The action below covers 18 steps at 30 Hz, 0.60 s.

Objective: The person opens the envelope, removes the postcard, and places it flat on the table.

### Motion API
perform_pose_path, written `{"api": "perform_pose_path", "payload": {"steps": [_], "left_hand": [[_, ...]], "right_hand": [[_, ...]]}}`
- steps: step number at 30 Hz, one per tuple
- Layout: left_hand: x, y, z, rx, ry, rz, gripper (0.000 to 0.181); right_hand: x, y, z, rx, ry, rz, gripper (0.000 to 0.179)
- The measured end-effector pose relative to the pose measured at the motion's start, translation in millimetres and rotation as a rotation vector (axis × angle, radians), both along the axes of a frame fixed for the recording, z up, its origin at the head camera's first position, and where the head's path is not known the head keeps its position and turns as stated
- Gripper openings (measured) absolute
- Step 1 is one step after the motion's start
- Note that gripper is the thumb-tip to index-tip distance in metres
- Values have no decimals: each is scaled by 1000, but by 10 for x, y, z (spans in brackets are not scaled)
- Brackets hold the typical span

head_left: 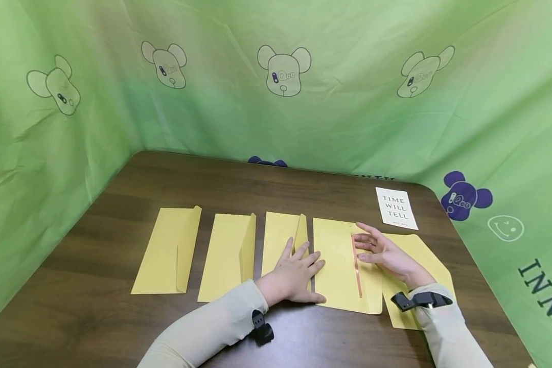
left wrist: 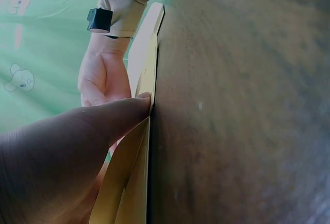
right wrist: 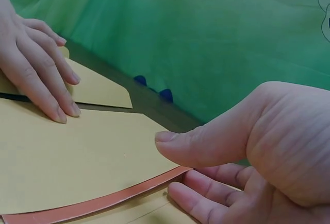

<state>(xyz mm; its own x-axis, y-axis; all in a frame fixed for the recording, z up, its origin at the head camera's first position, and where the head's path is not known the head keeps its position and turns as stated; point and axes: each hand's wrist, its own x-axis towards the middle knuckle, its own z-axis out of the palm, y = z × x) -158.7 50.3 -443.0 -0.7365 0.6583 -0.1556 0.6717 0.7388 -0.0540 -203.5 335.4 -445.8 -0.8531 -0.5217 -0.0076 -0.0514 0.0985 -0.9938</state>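
My left hand (head_left: 292, 276) lies with fingers spread across the gap between two yellow envelopes, its fingertips on the left edge of the right-hand envelope (head_left: 333, 245) and its palm over the neighbouring envelope (head_left: 276, 235). A narrow orange-red strip of a card (head_left: 356, 271) shows along that right-hand envelope's opening; the rest is hidden inside. Beside the strip's upper end is my right hand (head_left: 388, 258), fingertips at its edge. In the right wrist view the thumb (right wrist: 191, 144) stands apart from the fingers, over the envelope's edge, while the other fingers (right wrist: 201, 190) reach beside the orange-red strip (right wrist: 103, 203).
Two more yellow envelopes (head_left: 165, 250) (head_left: 223, 250) lie in the row to the left. Under my right forearm rests another envelope (head_left: 423, 250). A white card with printed words (head_left: 396, 208) lies at the back right of the brown table (head_left: 96, 245). Green printed cloth (head_left: 221, 117) surrounds it.
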Motion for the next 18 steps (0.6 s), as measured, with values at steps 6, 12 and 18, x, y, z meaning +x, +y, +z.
{"api": "perform_pose_path", "payload": {"steps": [6,12,18], "left_hand": [[3,-3,-5,-2,-10,2,85],[8,0,-8,9,-9,-2,85],[-7,-5,-28,11,-11,4,85]], "right_hand": [[-17,34,-2,-63,-80,-4,85],[-43,93,-20,-172,-188,19,92],[-35,94,-45,-147,-203,-18,92]]}}
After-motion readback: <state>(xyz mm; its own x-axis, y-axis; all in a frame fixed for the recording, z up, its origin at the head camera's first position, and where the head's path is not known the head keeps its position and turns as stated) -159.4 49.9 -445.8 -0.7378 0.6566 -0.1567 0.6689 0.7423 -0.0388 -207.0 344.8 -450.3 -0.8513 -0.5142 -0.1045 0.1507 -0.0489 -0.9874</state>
